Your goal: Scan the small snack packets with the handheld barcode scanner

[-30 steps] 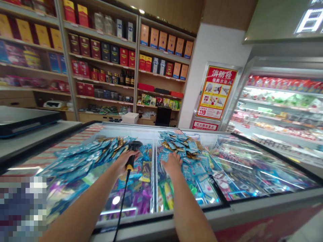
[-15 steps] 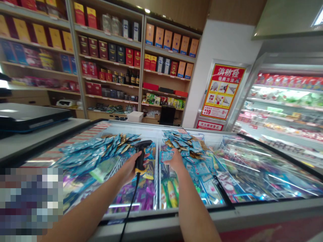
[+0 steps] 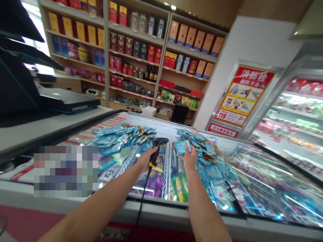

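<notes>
My left hand (image 3: 148,160) is wrapped round the handle of a black and yellow barcode scanner (image 3: 159,143), whose cable hangs down toward me. My right hand (image 3: 190,157) pinches a small blue packet (image 3: 180,147) at its right edge, held just right of the scanner's head. A heap of similar blue packets (image 3: 118,136) lies on the freezer's glass top to the left. Another pile of blue packets (image 3: 205,148) spreads behind and to the right of my right hand.
The glass-topped chest freezer (image 3: 176,205) spans the front, with coloured packages visible inside. A flat scale-like device (image 3: 70,98) sits on the counter at left. Shelves of boxes (image 3: 136,48) line the back wall, a red poster (image 3: 246,92) hangs right of them, and a lit refrigerated display (image 3: 300,117) stands at far right.
The view has turned left, so the surroundings shift right and more of the left counter shows. Both hands keep their holds; the packet now appears slightly tilted.
</notes>
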A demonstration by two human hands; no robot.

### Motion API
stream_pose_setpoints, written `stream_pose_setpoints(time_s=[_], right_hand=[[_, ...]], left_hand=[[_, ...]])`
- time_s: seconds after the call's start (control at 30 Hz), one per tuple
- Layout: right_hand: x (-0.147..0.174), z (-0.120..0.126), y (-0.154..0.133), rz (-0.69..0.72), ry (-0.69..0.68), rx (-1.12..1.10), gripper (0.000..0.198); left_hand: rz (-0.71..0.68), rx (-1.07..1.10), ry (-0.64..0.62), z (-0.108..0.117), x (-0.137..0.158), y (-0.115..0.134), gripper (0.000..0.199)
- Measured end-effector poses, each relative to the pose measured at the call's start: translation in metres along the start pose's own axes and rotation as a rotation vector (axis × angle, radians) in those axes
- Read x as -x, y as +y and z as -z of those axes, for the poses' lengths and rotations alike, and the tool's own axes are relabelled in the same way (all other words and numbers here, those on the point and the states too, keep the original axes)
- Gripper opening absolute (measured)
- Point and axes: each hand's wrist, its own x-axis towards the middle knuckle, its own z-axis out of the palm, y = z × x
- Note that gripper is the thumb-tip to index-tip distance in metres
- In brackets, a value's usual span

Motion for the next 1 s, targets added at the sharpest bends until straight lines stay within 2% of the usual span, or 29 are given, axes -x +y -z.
stream_pose_setpoints(time_s=[0.07, 0.17, 0.3, 0.37, 0.57, 0.8, 1.0], right_hand=[[0.006, 0.003, -0.009, 0.108, 0.077, 0.112, 0.048], [0.014, -0.002, -0.017, 0.19, 0.008, 0.203, 0.041], [0.017, -0.016, -0.014, 0.091, -0.17, 0.26, 0.045], [0.016, -0.02, -0.008, 0.03, -0.194, 0.221, 0.05], [0.006, -0.025, 0.016, 0.047, -0.069, -0.162, 0.054], [0.002, -0.034, 0.033, -0.018, -0.052, -0.068, 0.043], [0.002, -0.032, 0.033, -0.023, -0.043, -0.019, 0.039]], left_hand=[[0.002, 0.014, 0.016, 0.001, -0.001, 0.0, 0.024], [0.022, 0.018, 0.033, 0.002, -0.002, 0.001, 0.022], [0.043, 0.024, 0.021, 0.001, -0.001, 0.003, 0.019], [0.047, 0.027, 0.01, 0.001, -0.001, 0.003, 0.019], [0.018, 0.023, -0.011, 0.006, -0.007, 0.0, 0.021], [0.017, -0.063, -0.081, 0.011, -0.009, -0.003, 0.025], [0.026, -0.124, -0.066, 0.01, -0.009, -0.003, 0.026]])
